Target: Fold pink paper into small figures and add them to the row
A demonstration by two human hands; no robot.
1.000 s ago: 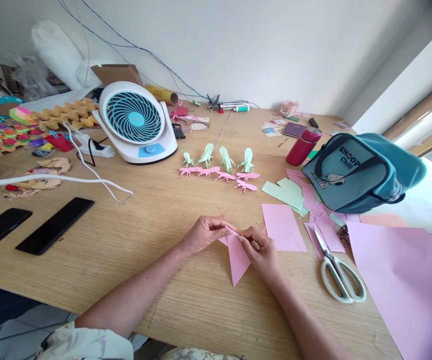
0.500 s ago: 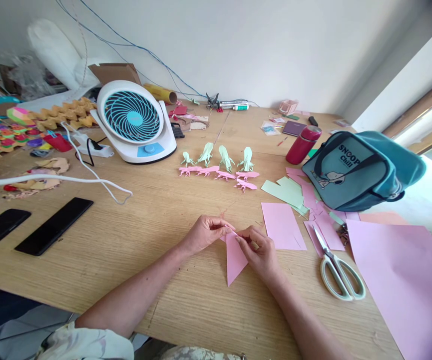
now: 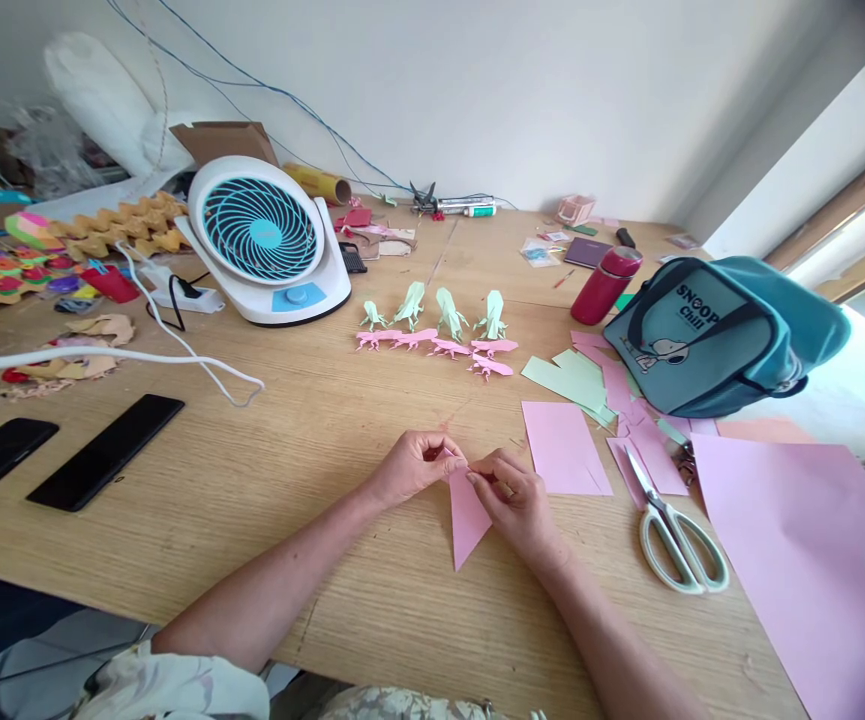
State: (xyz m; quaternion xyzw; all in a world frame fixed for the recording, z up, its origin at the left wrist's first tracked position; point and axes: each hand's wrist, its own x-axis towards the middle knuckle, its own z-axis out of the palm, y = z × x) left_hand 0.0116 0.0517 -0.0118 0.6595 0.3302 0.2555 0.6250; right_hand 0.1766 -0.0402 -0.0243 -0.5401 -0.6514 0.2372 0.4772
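Observation:
Between my hands, just above the table's front part, is a folded piece of pink paper [image 3: 468, 522] whose pointed end hangs downward. My left hand [image 3: 415, 468] pinches its upper edge between thumb and fingertips. Close against it, my right hand [image 3: 513, 500] pinches the same paper from the right, fingers curled. The fingers hide the upper fold. Beyond them stand folded paper insects in two rows, pale green ones [image 3: 450, 314] behind and pink ones [image 3: 450, 348] in front. A flat pink sheet [image 3: 567, 448] lies right of my right hand.
White-handled scissors [image 3: 679, 545] lie at the right beside a large pink sheet [image 3: 807, 550]. Green and pink scraps [image 3: 571, 382] spread before a teal bag [image 3: 702, 340] and red bottle [image 3: 606, 286]. At left are a fan [image 3: 261, 235], a white cable [image 3: 102, 352] and two phones [image 3: 106, 452].
My fingertips have drawn slightly closer together at the top of the folded paper, and both hands still pinch it. The whole view has shifted a little.

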